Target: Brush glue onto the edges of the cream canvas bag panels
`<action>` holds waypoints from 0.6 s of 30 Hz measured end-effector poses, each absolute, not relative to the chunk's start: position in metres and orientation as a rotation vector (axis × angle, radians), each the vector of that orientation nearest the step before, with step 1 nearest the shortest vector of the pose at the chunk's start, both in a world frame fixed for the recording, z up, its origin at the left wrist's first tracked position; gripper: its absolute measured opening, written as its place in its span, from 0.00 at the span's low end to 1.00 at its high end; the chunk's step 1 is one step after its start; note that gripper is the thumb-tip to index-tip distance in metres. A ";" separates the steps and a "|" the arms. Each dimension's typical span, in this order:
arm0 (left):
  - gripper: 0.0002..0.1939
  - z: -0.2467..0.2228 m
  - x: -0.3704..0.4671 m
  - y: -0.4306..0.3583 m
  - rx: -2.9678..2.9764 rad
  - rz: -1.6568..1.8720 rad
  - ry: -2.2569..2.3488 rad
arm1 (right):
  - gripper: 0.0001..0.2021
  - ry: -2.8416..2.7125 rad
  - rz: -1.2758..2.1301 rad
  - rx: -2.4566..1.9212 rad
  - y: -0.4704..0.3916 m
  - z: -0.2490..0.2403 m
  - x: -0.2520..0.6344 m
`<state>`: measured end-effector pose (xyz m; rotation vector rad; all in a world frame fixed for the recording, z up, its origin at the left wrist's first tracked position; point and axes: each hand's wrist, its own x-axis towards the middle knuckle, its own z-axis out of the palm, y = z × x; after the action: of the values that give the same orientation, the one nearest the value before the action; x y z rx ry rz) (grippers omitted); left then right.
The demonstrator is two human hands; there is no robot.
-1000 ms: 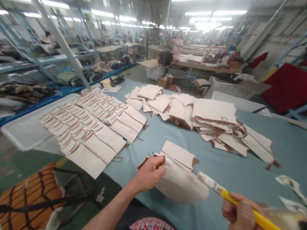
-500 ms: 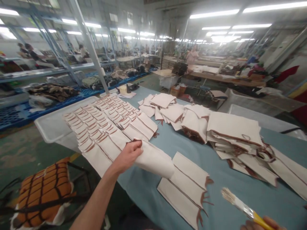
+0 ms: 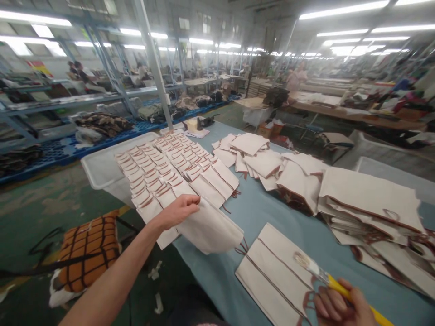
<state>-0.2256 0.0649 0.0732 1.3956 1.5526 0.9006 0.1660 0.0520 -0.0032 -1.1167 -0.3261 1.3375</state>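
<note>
My left hand (image 3: 180, 210) pinches the upper edge of a cream fabric piece (image 3: 212, 228), which hangs off its fingers, its lower end slightly raised over the blue-grey tabletop (image 3: 251, 194). My right hand (image 3: 340, 301) is wrapped round the yellow handle of a paintbrush (image 3: 322, 274). The pale bristles lie over or just above another cream piece with dark lines (image 3: 272, 267), lying flat with brown strips at its ends. Beyond my left hand, overlapping rows of cream pieces with brown edges (image 3: 159, 167) cover the table's left end.
Loose cream pieces (image 3: 249, 144) lie along the far side. A thick stack (image 3: 370, 185) stands at the right. A white plastic bin (image 3: 98, 170) is under the table's left end, near an orange checked cushion (image 3: 90, 249). A metal pole (image 3: 154, 68) rises behind.
The held fabric piece has come away from the flat piece, towards the rows. My right hand has brought the brush in leftward over the flat piece. The view has turned left.
</note>
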 end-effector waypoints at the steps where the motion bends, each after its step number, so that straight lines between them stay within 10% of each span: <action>1: 0.10 0.074 -0.224 0.068 1.441 0.899 1.552 | 0.16 -0.328 1.333 -1.119 0.052 -0.001 0.161; 9: 0.07 0.063 -0.209 0.058 1.720 1.082 1.582 | 0.14 -0.286 1.281 -1.119 0.046 0.009 0.146; 18: 0.10 -0.116 -0.166 -0.056 1.224 0.973 1.725 | 0.14 -0.181 1.310 -1.133 0.038 -0.002 0.152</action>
<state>-0.1656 -0.0563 -0.1162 1.2236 1.7247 0.9732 0.1517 0.0382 -0.0020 -1.1329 -0.1812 1.3098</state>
